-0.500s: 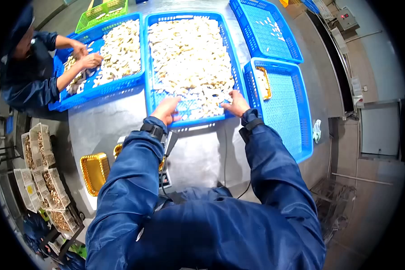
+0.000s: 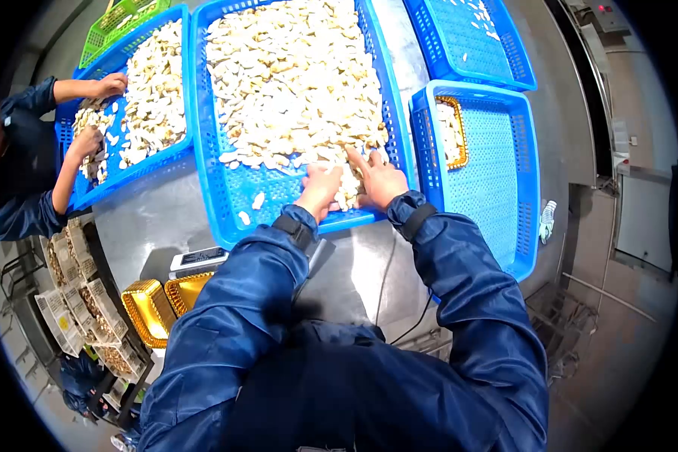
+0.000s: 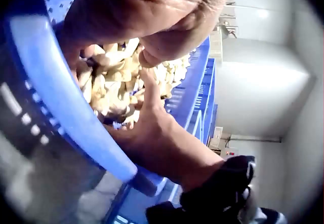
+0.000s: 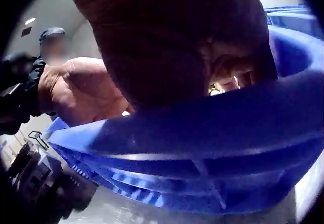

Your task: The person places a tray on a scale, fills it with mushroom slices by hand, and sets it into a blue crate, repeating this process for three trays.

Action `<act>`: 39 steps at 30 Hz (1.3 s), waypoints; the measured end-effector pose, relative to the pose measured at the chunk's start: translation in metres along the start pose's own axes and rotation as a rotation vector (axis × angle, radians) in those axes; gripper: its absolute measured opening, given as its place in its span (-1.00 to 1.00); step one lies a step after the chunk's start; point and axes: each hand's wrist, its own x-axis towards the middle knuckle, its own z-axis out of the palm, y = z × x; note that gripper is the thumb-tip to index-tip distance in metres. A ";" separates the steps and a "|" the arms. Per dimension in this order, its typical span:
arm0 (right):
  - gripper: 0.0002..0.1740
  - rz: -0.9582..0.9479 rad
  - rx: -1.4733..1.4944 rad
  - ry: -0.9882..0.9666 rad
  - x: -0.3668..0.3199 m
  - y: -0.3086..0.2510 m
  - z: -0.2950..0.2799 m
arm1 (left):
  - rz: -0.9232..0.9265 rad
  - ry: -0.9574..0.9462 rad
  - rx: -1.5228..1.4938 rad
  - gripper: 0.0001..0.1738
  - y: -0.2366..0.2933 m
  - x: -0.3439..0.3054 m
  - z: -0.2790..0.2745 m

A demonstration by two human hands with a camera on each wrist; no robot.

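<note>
Pale cream pieces, like small mushrooms (image 2: 294, 83), fill most of a large blue perforated crate (image 2: 203, 151). At its near right corner, my left hand (image 2: 320, 190) and right hand (image 2: 380, 181) face each other around a small heap of pieces. My right fingers stretch over the heap in the head view. In the left wrist view, the mushroom pieces (image 3: 114, 77) lie between my left hand (image 3: 147, 11) and my right hand (image 3: 157, 133). The crate rim (image 4: 212, 127) hides much of the hands in the right wrist view.
A person's hand (image 2: 89, 142) works in another blue crate (image 2: 188, 98) at left. On the right, a blue crate (image 2: 531, 196) holds a gold tray (image 2: 463, 143). Gold trays (image 2: 149, 309) and a scale (image 2: 197, 259) lie at near left. A striped glove (image 2: 548, 220) lies at right.
My hands have come together from opposite sides of the crate's near end, gathering pieces between them. Most of the near left floor now shows bare. The head view has shifted.
</note>
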 end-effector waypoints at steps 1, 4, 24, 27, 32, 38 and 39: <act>0.43 -0.014 0.082 -0.026 0.000 -0.002 -0.004 | -0.010 0.044 -0.007 -0.32 0.002 -0.005 0.005; 0.41 -0.181 0.326 0.047 0.011 0.011 0.022 | -0.044 0.127 -0.137 -0.28 -0.004 -0.002 0.022; -0.25 -0.597 0.473 0.431 -0.100 -0.197 -0.064 | 0.599 -0.025 -0.470 -0.78 0.008 -0.213 -0.139; -0.33 -0.641 0.491 0.304 -0.131 -0.252 -0.040 | 0.617 0.110 -0.573 -0.75 -0.043 -0.244 -0.176; -0.30 -0.726 0.512 0.229 -0.139 -0.307 0.043 | 0.465 0.171 -0.465 -0.77 -0.124 -0.252 -0.236; -0.44 -0.611 0.256 0.164 -0.143 -0.320 0.077 | 0.717 0.357 0.502 -0.57 -0.188 -0.217 -0.300; -0.41 -0.625 0.184 0.249 -0.137 -0.316 0.089 | 0.756 0.358 0.572 -0.56 -0.191 -0.217 -0.306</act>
